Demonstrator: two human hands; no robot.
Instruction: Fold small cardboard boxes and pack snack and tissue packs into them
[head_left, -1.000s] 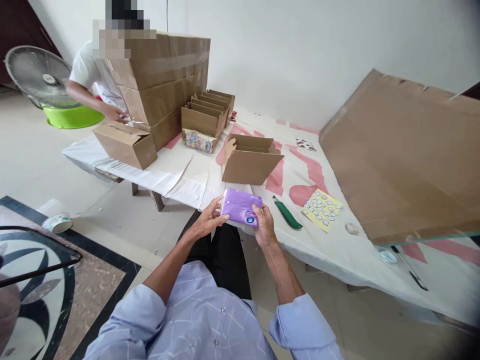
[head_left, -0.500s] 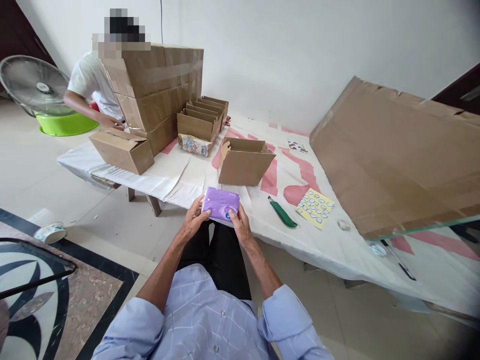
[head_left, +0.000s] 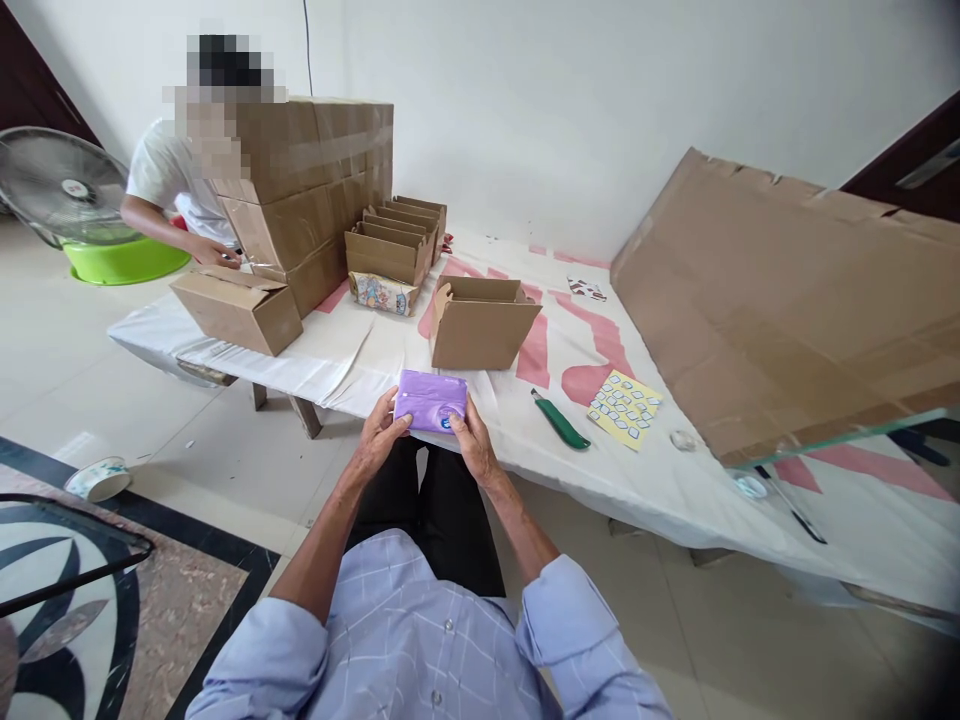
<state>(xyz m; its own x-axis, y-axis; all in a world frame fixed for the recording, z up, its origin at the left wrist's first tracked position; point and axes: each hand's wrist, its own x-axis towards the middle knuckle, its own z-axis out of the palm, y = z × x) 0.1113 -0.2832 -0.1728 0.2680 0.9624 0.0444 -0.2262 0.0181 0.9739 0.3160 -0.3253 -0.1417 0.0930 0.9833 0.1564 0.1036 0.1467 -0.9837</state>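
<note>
Both of my hands hold a flat purple packet [head_left: 430, 399] at the near edge of the low table [head_left: 660, 480]. My left hand [head_left: 379, 440] grips its left end and my right hand [head_left: 472, 445] grips its right end, thumb on top near a small blue label. Just beyond the packet stands an open small cardboard box [head_left: 480, 325]. A green-handled knife [head_left: 559, 420] and a yellow sticker sheet [head_left: 624, 408] lie to the right of my hands.
Further small open boxes [head_left: 394, 240] and a stack of large taped cartons [head_left: 307, 190] stand at the far left, where another person [head_left: 169, 190] reaches toward a closed box [head_left: 236, 310]. A big cardboard sheet [head_left: 787, 300] leans at the right. A fan [head_left: 64, 185] and a green basin [head_left: 124, 260] stand on the floor.
My hands have carried the purple packet a little left and forward onto the table's edge, and turned it flatter. The view has shifted slightly.
</note>
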